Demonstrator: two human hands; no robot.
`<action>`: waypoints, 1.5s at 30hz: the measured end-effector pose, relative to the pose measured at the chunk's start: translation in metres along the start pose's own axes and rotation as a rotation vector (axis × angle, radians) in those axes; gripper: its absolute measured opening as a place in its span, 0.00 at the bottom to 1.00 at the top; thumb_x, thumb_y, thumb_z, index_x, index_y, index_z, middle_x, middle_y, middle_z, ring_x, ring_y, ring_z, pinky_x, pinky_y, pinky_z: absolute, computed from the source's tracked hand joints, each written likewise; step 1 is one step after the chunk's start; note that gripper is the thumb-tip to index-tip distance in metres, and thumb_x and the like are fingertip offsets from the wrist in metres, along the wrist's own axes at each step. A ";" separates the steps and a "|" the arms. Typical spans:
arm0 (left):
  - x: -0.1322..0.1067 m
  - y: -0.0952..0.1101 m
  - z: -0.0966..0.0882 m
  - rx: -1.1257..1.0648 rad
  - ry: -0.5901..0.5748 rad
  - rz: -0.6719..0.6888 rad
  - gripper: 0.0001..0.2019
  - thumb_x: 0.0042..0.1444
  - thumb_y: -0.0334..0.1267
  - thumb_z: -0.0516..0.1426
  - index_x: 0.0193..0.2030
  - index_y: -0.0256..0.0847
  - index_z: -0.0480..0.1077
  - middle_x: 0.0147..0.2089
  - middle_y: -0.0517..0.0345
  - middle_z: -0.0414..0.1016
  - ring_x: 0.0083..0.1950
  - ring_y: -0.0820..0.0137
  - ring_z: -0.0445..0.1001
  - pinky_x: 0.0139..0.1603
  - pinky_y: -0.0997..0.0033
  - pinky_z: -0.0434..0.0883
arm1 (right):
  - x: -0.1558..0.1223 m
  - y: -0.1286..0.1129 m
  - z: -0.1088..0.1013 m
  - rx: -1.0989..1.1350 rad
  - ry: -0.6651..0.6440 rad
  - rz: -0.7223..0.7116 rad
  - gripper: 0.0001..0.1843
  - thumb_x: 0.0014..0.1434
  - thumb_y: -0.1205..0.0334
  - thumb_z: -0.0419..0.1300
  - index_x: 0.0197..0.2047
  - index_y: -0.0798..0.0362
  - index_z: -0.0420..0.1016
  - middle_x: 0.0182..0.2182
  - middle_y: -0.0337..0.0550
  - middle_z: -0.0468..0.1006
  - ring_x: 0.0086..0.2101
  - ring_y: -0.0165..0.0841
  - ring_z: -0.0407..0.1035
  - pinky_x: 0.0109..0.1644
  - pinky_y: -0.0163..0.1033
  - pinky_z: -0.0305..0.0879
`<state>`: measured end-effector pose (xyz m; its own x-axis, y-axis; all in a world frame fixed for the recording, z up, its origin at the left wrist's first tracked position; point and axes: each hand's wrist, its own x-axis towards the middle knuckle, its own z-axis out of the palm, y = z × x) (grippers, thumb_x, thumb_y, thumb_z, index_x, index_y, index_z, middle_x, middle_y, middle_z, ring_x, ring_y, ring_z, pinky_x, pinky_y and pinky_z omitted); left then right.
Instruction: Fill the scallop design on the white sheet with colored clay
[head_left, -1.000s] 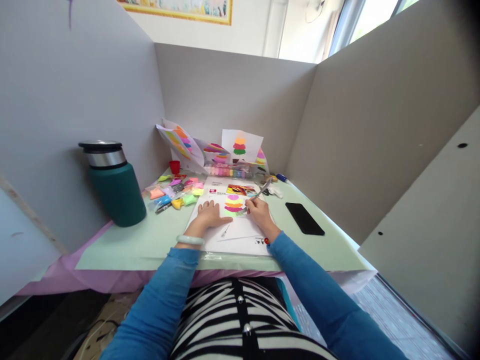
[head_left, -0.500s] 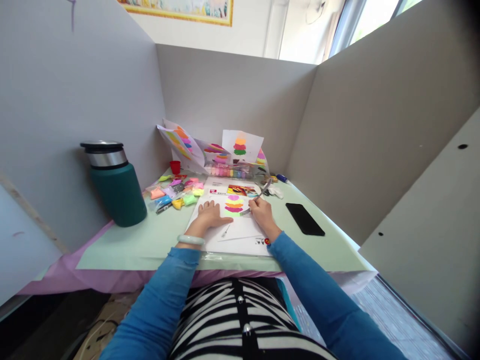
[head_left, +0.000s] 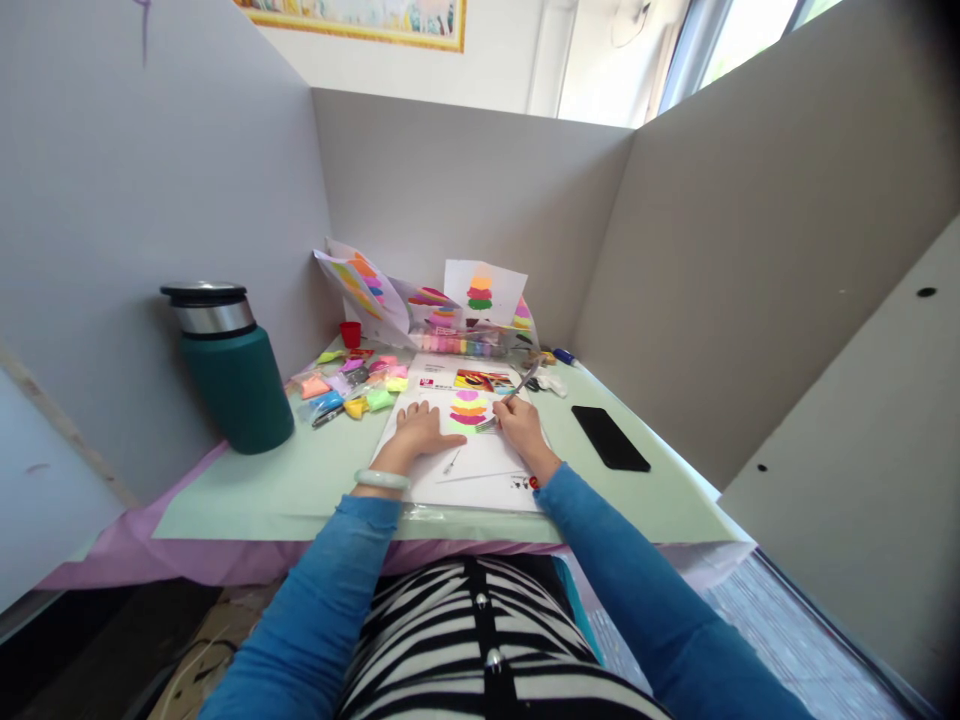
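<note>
My left hand (head_left: 421,430) lies flat on a white sheet of paper (head_left: 480,462), fingers spread and thumb stretched to the right. Bands of lilac, yellow, orange, magenta and green colour (head_left: 469,410) are on the sheet, just beyond that thumb. My right hand (head_left: 523,424) is closed around a metal fork (head_left: 517,387), whose handle slants up to the right. The fork's tines are low at the right edge of the coloured bands; whether they touch cannot be made out. A small thin tool (head_left: 451,462) lies on the paper between my hands.
A green bottle (head_left: 236,380) stands at the left, a black phone (head_left: 610,438) lies at the right. Bagged coloured clay (head_left: 354,404), a marker (head_left: 328,415) and a red cup (head_left: 350,334) are at the back left. Painted sheets (head_left: 486,288) lean against the rear partition (head_left: 480,170).
My right hand has shifted slightly left with the fork, bringing the tines a little further left and down over the lower coloured bands. My left hand stays in place.
</note>
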<state>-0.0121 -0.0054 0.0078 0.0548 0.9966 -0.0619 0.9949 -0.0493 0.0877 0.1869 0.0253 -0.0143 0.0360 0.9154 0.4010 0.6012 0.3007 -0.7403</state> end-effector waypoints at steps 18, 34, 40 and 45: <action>-0.001 0.001 -0.001 -0.007 -0.007 -0.001 0.47 0.46 0.71 0.49 0.65 0.38 0.58 0.72 0.39 0.46 0.71 0.45 0.45 0.66 0.47 0.47 | -0.002 -0.001 0.004 0.076 -0.033 -0.024 0.13 0.56 0.56 0.53 0.27 0.52 0.73 0.19 0.38 0.75 0.27 0.33 0.70 0.33 0.33 0.59; -0.001 0.001 -0.001 0.005 -0.011 -0.003 0.49 0.45 0.73 0.47 0.66 0.38 0.58 0.72 0.40 0.47 0.71 0.46 0.46 0.66 0.48 0.48 | 0.000 0.000 0.005 0.072 -0.044 0.020 0.13 0.56 0.55 0.53 0.29 0.53 0.74 0.20 0.38 0.76 0.27 0.32 0.70 0.33 0.33 0.59; 0.000 0.000 -0.001 0.003 -0.009 0.000 0.49 0.45 0.73 0.47 0.66 0.38 0.58 0.72 0.39 0.46 0.71 0.46 0.45 0.66 0.48 0.48 | 0.001 -0.001 -0.003 -0.026 0.040 0.081 0.13 0.56 0.57 0.52 0.31 0.52 0.76 0.23 0.40 0.77 0.30 0.34 0.70 0.35 0.33 0.60; 0.000 0.000 -0.001 0.003 -0.015 -0.002 0.49 0.45 0.72 0.47 0.66 0.38 0.58 0.72 0.39 0.46 0.71 0.46 0.45 0.66 0.48 0.48 | -0.002 -0.002 -0.002 0.107 0.031 0.055 0.13 0.56 0.55 0.53 0.29 0.53 0.74 0.20 0.39 0.76 0.27 0.33 0.70 0.34 0.33 0.61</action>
<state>-0.0118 -0.0052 0.0085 0.0542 0.9955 -0.0774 0.9953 -0.0476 0.0845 0.1870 0.0228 -0.0127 0.0927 0.9230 0.3734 0.5090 0.2783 -0.8145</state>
